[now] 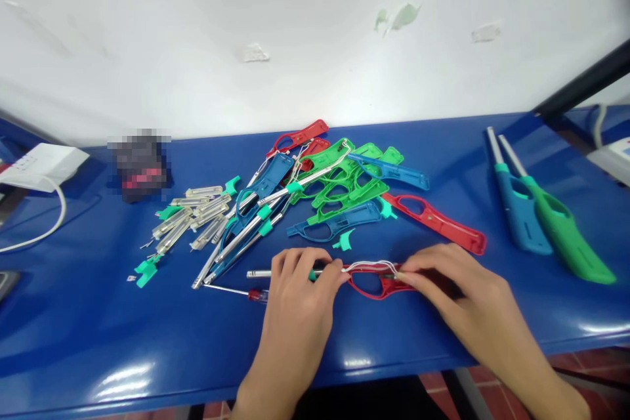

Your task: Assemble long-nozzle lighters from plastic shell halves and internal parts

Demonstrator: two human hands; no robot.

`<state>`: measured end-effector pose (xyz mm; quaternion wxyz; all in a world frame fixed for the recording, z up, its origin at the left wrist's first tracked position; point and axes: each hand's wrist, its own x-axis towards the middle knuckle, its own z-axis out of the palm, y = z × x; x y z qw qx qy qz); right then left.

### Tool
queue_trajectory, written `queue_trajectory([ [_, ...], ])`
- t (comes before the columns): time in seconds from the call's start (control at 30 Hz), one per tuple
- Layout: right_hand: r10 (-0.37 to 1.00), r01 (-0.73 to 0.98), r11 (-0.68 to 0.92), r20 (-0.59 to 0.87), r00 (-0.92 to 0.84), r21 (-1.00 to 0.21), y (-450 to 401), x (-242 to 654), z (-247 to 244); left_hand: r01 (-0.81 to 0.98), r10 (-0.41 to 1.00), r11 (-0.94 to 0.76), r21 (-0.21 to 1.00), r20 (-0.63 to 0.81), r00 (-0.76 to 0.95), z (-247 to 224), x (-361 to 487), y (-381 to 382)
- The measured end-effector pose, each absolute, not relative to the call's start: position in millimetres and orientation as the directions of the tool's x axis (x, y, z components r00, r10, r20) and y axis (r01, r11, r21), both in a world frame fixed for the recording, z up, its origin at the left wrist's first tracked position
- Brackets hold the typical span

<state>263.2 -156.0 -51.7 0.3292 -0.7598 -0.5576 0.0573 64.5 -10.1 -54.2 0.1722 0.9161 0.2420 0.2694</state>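
A red lighter casing half (394, 286) lies near the table's front, between my hands. My left hand (300, 305) is closed around a metal lighter tube (258, 273) with a teal collar, at the casing's left end. White wires (369, 263) arch from the tube along the casing's upper edge. With thumb and fingers pinched, my right hand (462, 289) grips the casing's right part, where the wires end; its fingertips hide what else sits there. Beside my left hand lies a screwdriver (256, 296), its handle partly covered.
Green casing halves (339, 174), blue ones and red ones are piled behind my hands. Metal tubes (241, 236), clear fuel tanks (177, 231) and teal triggers (146, 269) lie leftward. Two assembled lighters (566, 223) rest at right. A white wall (315, 79) bounds the table's back.
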Motion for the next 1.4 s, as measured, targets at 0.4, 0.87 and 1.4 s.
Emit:
queue_trajectory([
  [0.4,0.881,0.845,-0.115,0.339,0.33,-0.523,-153.9,260.0,-51.5,0.33,0.512,-0.818,0.472,0.333,0.792,-55.9,65.2,-11.7],
  [0.87,0.883,0.857,-0.092,0.356,0.306,-0.507,-160.2,253.0,-47.2,0.304,0.488,-0.821,0.483,0.319,0.812,-52.6,65.3,-11.0],
  [1.4,0.864,0.882,-0.077,0.41,0.291,-0.465,-161.0,251.3,-49.9,0.286,0.472,-0.823,0.49,0.31,0.825,-51.7,65.3,-12.0],
])
